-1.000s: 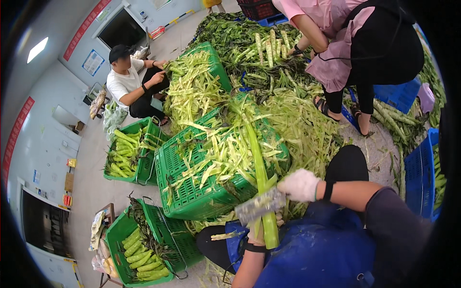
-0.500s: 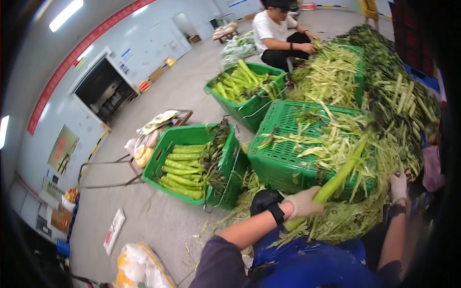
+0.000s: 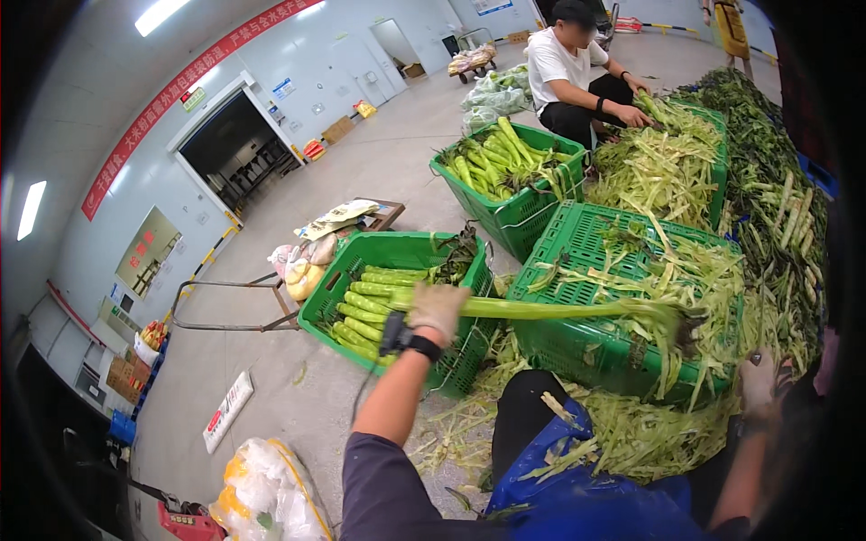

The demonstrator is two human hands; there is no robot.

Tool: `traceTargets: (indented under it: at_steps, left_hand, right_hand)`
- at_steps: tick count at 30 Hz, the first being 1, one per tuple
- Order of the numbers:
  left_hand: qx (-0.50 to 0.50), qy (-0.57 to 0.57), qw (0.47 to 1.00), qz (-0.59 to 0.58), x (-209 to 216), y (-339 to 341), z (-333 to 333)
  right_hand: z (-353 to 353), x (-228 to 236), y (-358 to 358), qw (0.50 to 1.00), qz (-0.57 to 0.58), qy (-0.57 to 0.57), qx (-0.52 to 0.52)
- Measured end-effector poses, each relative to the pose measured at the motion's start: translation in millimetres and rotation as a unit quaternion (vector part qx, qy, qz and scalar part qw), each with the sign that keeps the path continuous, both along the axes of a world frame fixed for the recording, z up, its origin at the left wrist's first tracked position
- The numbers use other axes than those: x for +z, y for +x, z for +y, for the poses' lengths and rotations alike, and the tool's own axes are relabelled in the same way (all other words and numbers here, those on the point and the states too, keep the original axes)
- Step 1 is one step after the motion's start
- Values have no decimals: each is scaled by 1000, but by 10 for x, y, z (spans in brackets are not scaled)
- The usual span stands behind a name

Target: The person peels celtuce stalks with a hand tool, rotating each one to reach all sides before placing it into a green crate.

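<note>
My gloved left hand (image 3: 437,309) grips a long, pale green peeled celtuce stem (image 3: 550,309) near one end. The stem reaches level to the right, its dark leafy end over the overturned green crate (image 3: 577,347). Beneath my left hand is a green crate (image 3: 469,356) with a row of peeled celtuce stems (image 3: 363,311) in it. My gloved right hand (image 3: 760,383) is closed at the right, by the overturned crate's corner. Something thin seems to rise from its fingers, too unclear to name. Strips of peel (image 3: 699,270) cover the overturned crate's top.
Another green crate of stems (image 3: 528,221) stands farther back. Beyond the peel heap, a person in a white shirt (image 3: 564,68) handles stems. Unpeeled leafy celtuce (image 3: 780,194) is piled at the right. A loaded trolley (image 3: 307,270) and a plastic bag (image 3: 271,491) are on the left.
My left hand has swung left with the celtuce stem, from above my lap to over the crate of peeled stems. The stem has turned from slanting upward to nearly level. The view has shifted.
</note>
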State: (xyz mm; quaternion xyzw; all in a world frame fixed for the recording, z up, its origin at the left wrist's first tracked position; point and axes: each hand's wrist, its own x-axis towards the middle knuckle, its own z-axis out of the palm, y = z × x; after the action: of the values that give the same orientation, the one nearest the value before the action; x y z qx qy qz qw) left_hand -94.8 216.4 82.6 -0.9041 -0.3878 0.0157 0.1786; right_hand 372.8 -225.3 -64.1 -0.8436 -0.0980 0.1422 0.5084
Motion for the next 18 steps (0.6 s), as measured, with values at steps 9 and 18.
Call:
traceTargets:
  at_steps: [9,18]
  left_hand:
    - [228,-80,964,-110,129,-1236,110]
    - [409,-165,823,-358,-291,-1848,469]
  right_hand:
    - [33,-298,172,997,-28,-51,51]
    - [35,-495,268,992,-69,-89,60]
